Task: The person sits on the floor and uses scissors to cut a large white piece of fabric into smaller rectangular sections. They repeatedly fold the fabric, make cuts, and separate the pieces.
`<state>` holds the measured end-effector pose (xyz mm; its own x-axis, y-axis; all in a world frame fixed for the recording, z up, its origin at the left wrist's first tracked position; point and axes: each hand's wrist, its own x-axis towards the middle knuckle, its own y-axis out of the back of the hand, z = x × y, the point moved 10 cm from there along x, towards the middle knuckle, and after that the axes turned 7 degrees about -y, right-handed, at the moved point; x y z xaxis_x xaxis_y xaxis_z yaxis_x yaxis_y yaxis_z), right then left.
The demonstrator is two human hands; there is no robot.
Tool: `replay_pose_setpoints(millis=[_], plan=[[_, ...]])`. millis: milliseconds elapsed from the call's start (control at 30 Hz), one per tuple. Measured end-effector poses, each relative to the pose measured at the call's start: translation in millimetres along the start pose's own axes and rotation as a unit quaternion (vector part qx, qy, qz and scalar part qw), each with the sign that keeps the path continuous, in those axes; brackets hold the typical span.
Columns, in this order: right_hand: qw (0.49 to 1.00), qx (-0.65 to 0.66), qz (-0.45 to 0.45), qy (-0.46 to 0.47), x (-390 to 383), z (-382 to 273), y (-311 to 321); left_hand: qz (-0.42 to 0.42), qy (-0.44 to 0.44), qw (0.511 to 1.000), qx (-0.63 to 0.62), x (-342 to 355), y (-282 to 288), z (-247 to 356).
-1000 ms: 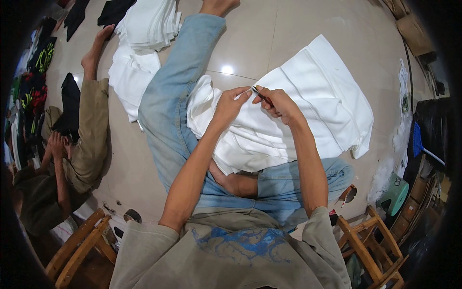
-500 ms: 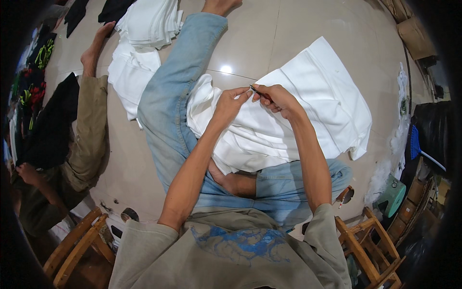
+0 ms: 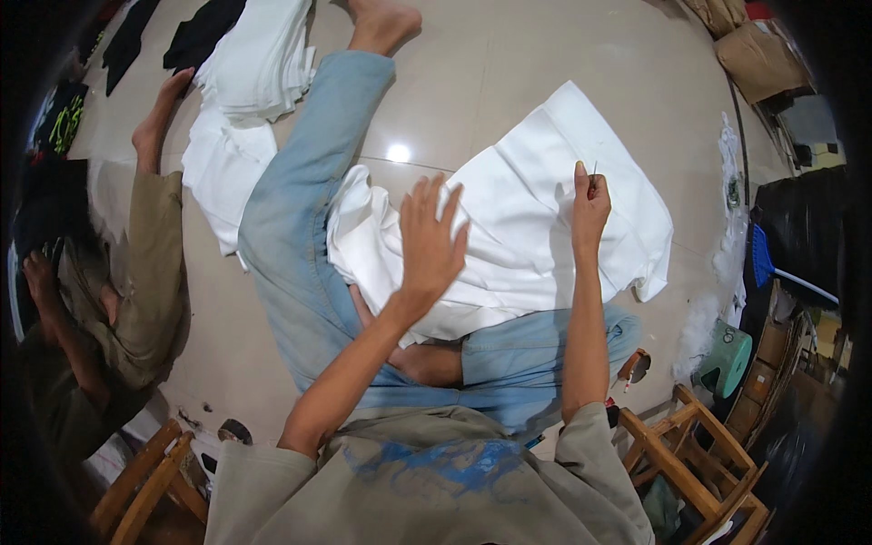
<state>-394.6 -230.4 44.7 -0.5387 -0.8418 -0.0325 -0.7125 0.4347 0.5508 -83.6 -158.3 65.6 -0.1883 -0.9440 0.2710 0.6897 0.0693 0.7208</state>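
The tiled floor (image 3: 472,64) is bearing all items. The white cloth (image 3: 527,200) is lying creased, spreading from my lap toward one o'clock. A stack of folded white fabric (image 3: 259,68) is resting at eleven. My left grip (image 3: 433,243) is showing fingers spread over the cloth at twelve; contact I cannot tell. My right grip (image 3: 590,207), at one, is pinching a small dark tool (image 3: 593,184), its thin tip pointing toward twelve.
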Motion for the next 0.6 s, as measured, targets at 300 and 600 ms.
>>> replay_pose_setpoints(millis=[300, 600], plan=[[0.973, -0.158, -0.046, 0.164, 31, 25, 21, -0.145, -0.103, 0.971, 0.157, -28, -83, -11], [0.960, -0.149, -0.237, -0.019, -106, 20, -10, -0.219, -0.048, 0.974, 0.027, 46, 4, -147]])
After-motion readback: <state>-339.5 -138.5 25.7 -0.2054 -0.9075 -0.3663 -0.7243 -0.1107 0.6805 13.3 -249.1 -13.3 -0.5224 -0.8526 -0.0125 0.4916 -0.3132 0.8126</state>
